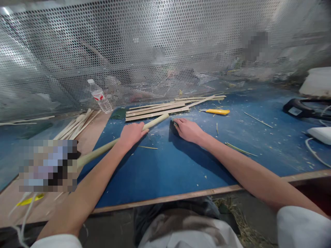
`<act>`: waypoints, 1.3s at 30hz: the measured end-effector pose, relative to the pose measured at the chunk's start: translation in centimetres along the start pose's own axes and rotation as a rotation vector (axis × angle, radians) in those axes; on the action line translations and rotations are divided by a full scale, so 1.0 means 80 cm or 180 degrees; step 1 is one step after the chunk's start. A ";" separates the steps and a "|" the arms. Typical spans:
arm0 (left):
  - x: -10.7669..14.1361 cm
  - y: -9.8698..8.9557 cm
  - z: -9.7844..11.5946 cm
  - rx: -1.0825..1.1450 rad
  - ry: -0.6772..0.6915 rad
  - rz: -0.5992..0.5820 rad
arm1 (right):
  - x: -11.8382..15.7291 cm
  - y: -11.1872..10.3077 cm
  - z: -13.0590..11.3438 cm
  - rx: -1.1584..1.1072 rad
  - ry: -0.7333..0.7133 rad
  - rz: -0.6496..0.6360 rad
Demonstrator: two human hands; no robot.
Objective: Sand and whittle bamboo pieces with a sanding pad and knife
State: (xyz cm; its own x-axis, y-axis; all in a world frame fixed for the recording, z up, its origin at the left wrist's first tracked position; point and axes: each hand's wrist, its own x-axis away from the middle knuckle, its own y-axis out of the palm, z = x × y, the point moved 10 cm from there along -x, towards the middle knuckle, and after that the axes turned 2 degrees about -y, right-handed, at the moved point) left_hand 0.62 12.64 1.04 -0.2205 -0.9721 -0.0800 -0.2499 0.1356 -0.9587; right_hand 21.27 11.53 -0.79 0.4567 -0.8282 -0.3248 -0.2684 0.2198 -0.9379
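Note:
My left hand is wrapped around a long pale round wooden stick, which slants from the lower left up toward the middle of the blue board. The stick's far end stops just short of my right hand. That hand is closed, fingers curled down over something small and dark that I cannot make out. Behind both hands lie several flat pale wooden strips. To the right of the strips rests a yellow utility knife with its blade out.
A perforated metal screen rises behind the blue work surface. At left stand a water bottle and a bundle of strips. A black object and a white device with a cable lie at right. Thin shavings are scattered about.

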 end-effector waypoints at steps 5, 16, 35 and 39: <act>0.000 -0.005 0.002 -0.0097 0.0132 0.0112 | 0.006 0.002 -0.038 -0.0047 -0.0420 -0.0107; 0.027 -0.048 0.062 -0.0166 0.1144 0.1034 | 0.010 -0.050 -0.068 0.0308 -0.0952 0.0665; -0.011 -0.026 0.020 0.0552 0.0993 0.1492 | 0.069 -0.112 0.201 0.1060 0.1880 -0.0387; -0.059 0.009 -0.002 0.0378 0.0530 0.0840 | 0.124 -0.122 0.277 0.1000 0.2695 -0.0458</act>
State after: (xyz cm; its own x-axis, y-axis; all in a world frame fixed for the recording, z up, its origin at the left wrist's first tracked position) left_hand 1.35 17.37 0.80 -0.4164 -0.8604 -0.2936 -0.0541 0.3458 -0.9367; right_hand 47.18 12.62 2.46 -0.3402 -0.9326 -0.1206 0.0427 0.1128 -0.9927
